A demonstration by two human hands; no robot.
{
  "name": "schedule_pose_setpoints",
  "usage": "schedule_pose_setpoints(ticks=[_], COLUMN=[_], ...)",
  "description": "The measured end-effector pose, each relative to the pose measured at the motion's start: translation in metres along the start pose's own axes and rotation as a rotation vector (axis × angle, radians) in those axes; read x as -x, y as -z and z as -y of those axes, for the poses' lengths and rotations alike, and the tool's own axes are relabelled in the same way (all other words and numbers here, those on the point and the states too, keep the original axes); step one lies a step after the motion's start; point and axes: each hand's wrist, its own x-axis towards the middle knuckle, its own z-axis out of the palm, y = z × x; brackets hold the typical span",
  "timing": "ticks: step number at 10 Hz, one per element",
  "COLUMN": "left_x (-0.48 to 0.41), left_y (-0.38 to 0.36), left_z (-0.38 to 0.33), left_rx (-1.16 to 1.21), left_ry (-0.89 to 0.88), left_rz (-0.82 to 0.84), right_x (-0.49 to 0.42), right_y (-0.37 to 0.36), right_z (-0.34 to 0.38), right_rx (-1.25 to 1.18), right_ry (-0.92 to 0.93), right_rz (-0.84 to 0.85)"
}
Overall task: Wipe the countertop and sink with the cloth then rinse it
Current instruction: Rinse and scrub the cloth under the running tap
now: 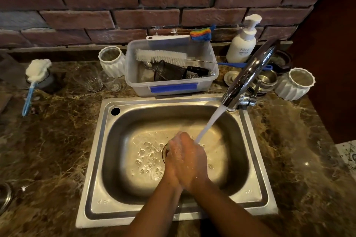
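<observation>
My right hand (192,159) and my left hand (172,165) are pressed together over the drain of the steel sink (96,179). The right lies on top and hides most of the left. Water (210,121) runs from the chrome faucet (248,75) onto the fingertips and pools in the basin. No cloth shows between the hands. A rainbow-coloured cloth-like item (201,33) lies on the back edge of the plastic tub. Brown marble countertop (48,150) surrounds the sink.
Behind the sink a clear plastic tub (134,75) holds a bottle brush and a mesh strainer. White ribbed cups (111,61) (294,84), glasses (90,79), a soap pump bottle (243,42), steel bowls (265,81) and a sponge wand (36,75) stand along the brick wall.
</observation>
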Motion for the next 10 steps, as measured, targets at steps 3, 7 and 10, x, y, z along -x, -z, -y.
schedule_pose_setpoints(ticks=[3, 7, 10], left_x=[0.006, 0.021, 0.002], left_y=[0.021, 0.010, 0.026], left_z=[-0.029, -0.038, -0.033], left_rx=[0.390, 0.357, 0.433], left_ry=[0.102, 0.308, 0.328], left_rz=[0.135, 0.175, 0.073], right_x=[-0.037, -0.022, -0.022], right_y=[0.021, 0.023, 0.026], right_z=[-0.046, -0.021, -0.025], right_rx=[-0.205, -0.307, -0.054], right_ry=[-0.416, -0.361, -0.205], right_rz=[-0.153, 0.030, 0.007])
